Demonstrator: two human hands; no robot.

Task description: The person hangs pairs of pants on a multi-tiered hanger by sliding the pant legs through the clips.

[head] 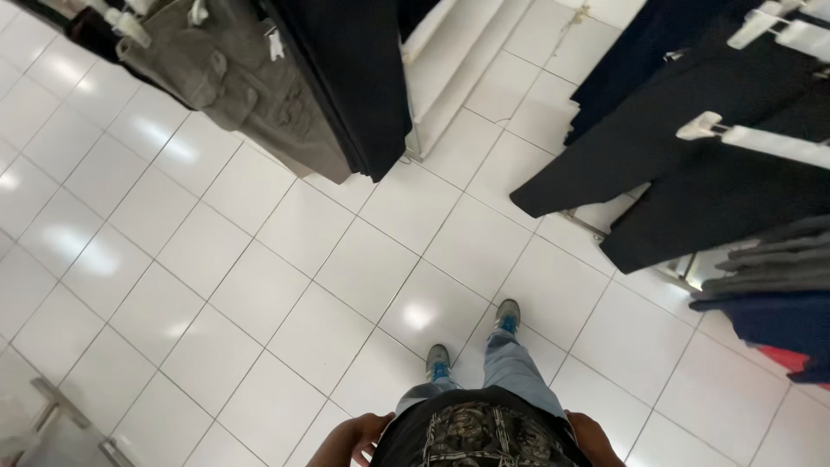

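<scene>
Two hands at near edge, left hand (353,438) half-curled touching black patterned shirt (484,432), right hand (595,438) grip unclear, dark trousers (692,164) hanging far right on white hangers (761,138), long axis slanting down-left.

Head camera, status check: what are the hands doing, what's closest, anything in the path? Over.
Left hand and right hand empty, open at the hips beside the black patterned shirt. Dark trousers hang on a rack to the right. White tiled floor ahead.

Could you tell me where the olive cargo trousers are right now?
The olive cargo trousers hang at the head view's upper left, beside black garments, above the tiled floor.
</scene>
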